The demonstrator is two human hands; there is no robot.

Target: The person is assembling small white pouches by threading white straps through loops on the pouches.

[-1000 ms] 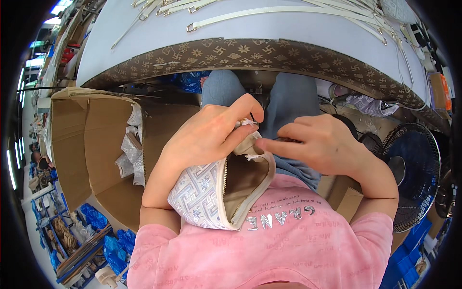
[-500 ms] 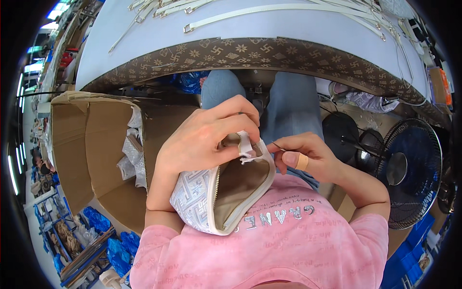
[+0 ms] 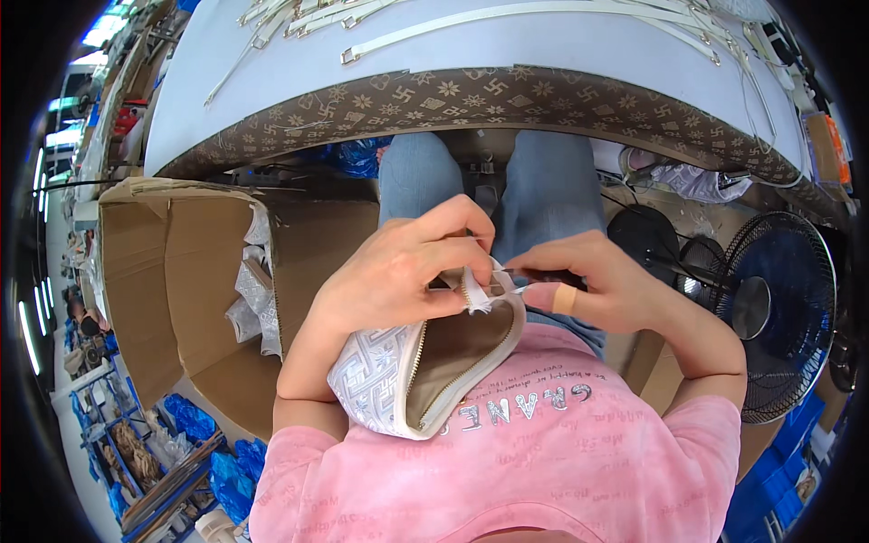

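A small pouch [image 3: 367, 376] in pale grey-blue patterned fabric with white piping lies against my shirt, its brass-toothed zipper parted and the tan lining showing. My left hand [image 3: 398, 271] pinches the pouch's upper end, where a frayed white zipper-tape end [image 3: 475, 297] sticks out. Close beside it, my right hand [image 3: 606, 285], with a plaster [image 3: 564, 300] on the thumb, is closed at the pouch's right corner. A thin pale strand stretches between the tape end and the right thumb. Something slim and dark shows at the right fingertips, too small to name.
Ahead stands a white-topped table [image 3: 272, 86] with a patterned brown edge and several white buckled straps [image 3: 507, 14]. At left, an open cardboard box [image 3: 204, 281] holds patterned fabric pieces [image 3: 255, 294]. A black fan [image 3: 769, 312] stands close to my right arm.
My right hand has moved slightly up and closer over the pouch's corner. A pale strand now stretches between the hands. The left hand keeps its pinch, and the pouch has shifted slightly right.
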